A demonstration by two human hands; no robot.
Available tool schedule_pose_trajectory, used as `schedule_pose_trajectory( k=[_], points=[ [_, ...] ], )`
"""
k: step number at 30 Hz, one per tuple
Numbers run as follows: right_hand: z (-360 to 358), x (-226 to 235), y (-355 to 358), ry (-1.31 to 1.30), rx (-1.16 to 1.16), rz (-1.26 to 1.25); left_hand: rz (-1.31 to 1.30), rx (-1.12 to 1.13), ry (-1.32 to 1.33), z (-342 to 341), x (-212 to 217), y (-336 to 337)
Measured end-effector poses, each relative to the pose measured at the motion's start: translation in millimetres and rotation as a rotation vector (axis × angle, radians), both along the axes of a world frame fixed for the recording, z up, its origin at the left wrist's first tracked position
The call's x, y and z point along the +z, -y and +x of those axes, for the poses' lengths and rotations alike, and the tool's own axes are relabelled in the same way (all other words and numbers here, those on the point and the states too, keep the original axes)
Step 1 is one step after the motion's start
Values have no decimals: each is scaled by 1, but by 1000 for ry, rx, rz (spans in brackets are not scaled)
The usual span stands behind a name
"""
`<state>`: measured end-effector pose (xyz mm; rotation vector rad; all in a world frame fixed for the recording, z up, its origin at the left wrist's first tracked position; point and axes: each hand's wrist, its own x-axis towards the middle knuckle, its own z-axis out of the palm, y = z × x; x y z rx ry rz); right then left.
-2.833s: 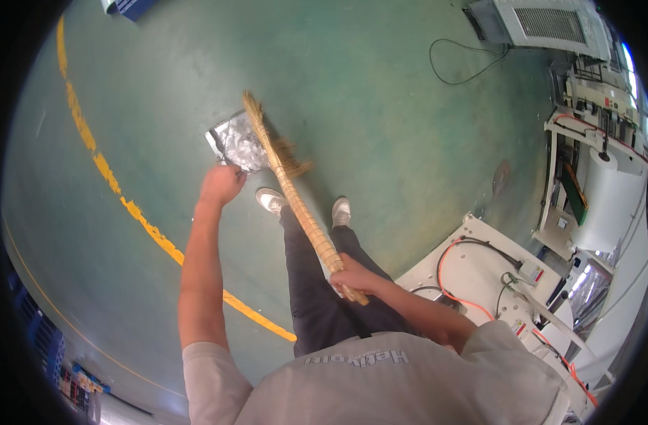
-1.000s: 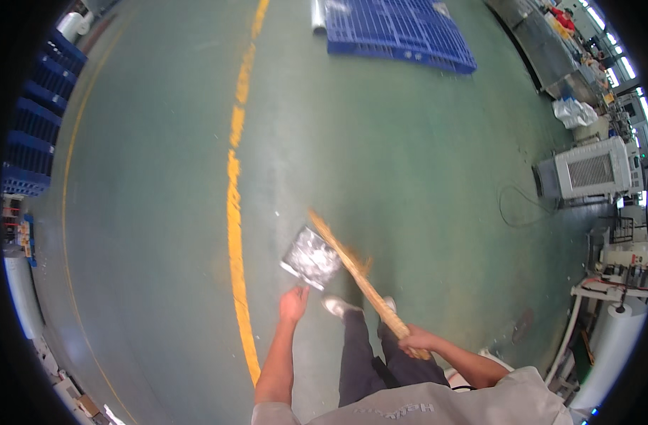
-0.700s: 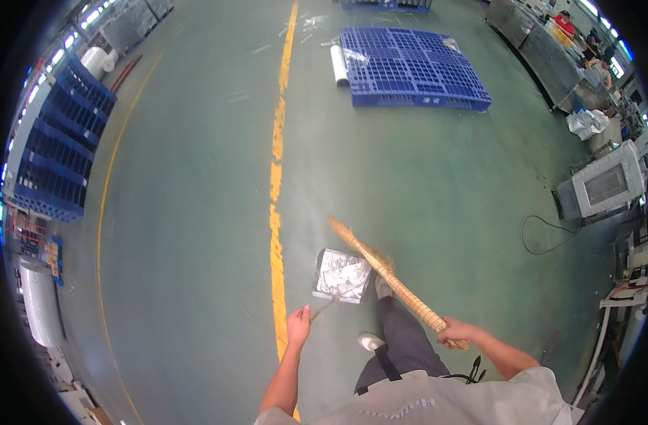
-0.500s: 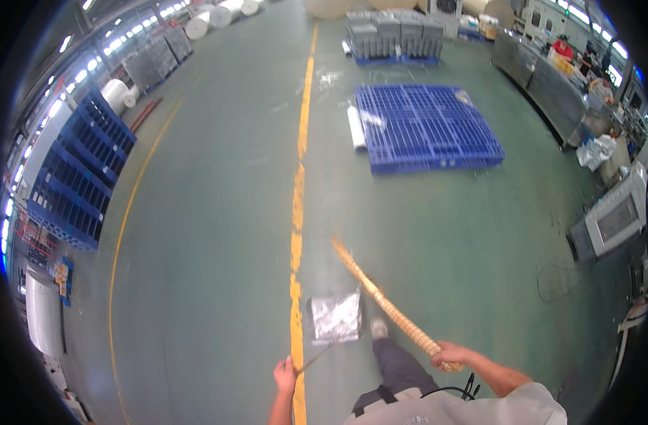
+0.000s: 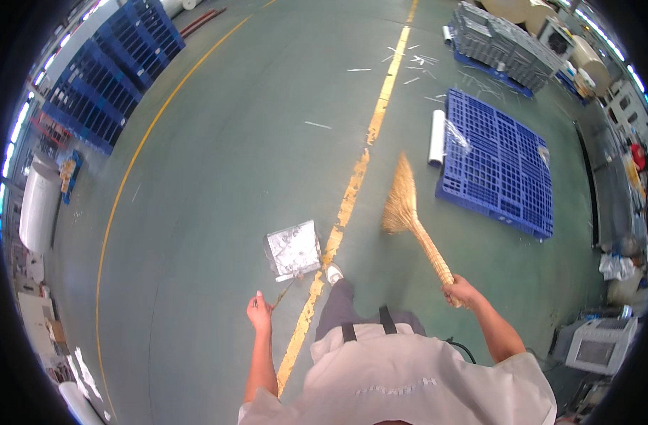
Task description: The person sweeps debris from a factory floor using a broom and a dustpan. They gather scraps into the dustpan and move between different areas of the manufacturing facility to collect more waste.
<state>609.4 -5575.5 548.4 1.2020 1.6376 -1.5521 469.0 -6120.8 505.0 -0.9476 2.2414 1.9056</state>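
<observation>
My right hand [image 5: 462,291] is closed round the handle of a straw broom [image 5: 406,202]. Its fan-shaped bristle end points away from me, right of the yellow floor line. My left hand [image 5: 259,312] grips the thin handle of a silvery metal dustpan [image 5: 293,249]. The pan hangs over or rests on the green floor ahead of that hand, left of the line; whether it touches the floor I cannot tell. Its flat surface looks shiny and creased.
A blue plastic pallet [image 5: 504,166] lies ahead on the right, with a white roll [image 5: 437,138] along its side. Thin white scraps [image 5: 419,60] are scattered near the yellow line [image 5: 356,180]. Stacked blue pallets [image 5: 115,71] stand at the left; a grey air cooler [image 5: 601,345] is at the right.
My view has turned and tilted down. The dustpan has shifted from right of the yellow line to its left. The broom's bristles now show spread wide; both hands keep their holds.
</observation>
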Motion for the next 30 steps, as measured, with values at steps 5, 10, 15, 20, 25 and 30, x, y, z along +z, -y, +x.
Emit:
schedule_pose_trajectory(
  k=[5, 10, 15, 20, 25, 30],
  points=[
    [-108, 3, -30, 80, -78, -102, 38, 134, -19, -140, 2, -18],
    [-269, -20, -90, 112, 126, -6, -26, 321, 72, -269, -9, -43],
    [-496, -28, -120, -58, 483, -48, -130, 563, 46, -363, -1, -88],
    [-717, -118, -136, -111, 1047, 99, -208, 765, 62, -452, -6, -142],
    [-917, -152, -116, -308, 1293, 471, -338, 808, 202, -539, -16, -195],
    [-1037, -263, -102, -291, 1355, 387, -290, 892, 272, -663, -16, -286]
  ],
)
